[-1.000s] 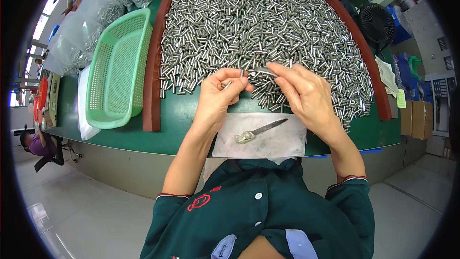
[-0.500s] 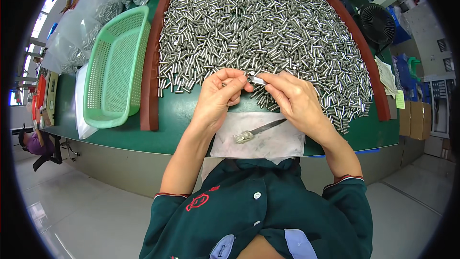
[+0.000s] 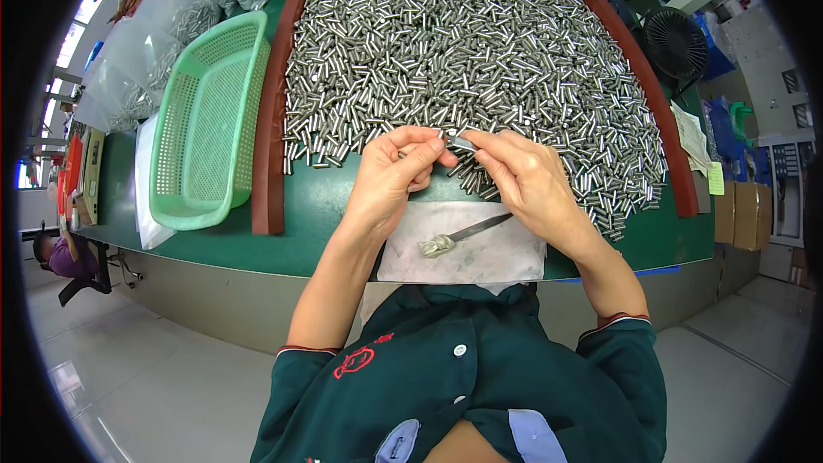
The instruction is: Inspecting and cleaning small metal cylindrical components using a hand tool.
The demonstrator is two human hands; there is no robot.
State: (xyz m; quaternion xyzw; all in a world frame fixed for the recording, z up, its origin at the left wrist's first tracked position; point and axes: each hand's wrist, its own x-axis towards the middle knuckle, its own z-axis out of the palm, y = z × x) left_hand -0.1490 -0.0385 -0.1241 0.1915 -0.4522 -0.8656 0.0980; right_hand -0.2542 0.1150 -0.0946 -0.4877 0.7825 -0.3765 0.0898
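Observation:
Both my hands meet over the near edge of a wide spread of small metal pins point(image 3: 463, 51). Between thumb and forefinger, my left hand point(image 3: 396, 170) pinches one small metal pin point(image 3: 441, 135). Facing it closely, my right hand point(image 3: 531, 180) grips a small flat metal blade point(image 3: 462, 144), its tip beside the pin; whether the two touch I cannot tell. Below the hands lies a white cloth point(image 3: 489, 261) at the table's front edge. On it rests a knife-like tool point(image 3: 463, 234) with a dark blade and wrapped handle.
Reddish-brown bars point(image 3: 269, 154) border the pins at left, back and right. A green perforated basket point(image 3: 206, 111) stands left, near clear bags of pins point(image 3: 141, 56). At right are a black fan point(image 3: 675, 43) and papers point(image 3: 691, 135). A seated person point(image 3: 70, 255) is far left.
The flat blade in my right hand has tilted slightly and looks darker. My left hand has barely shifted; all else stays the same.

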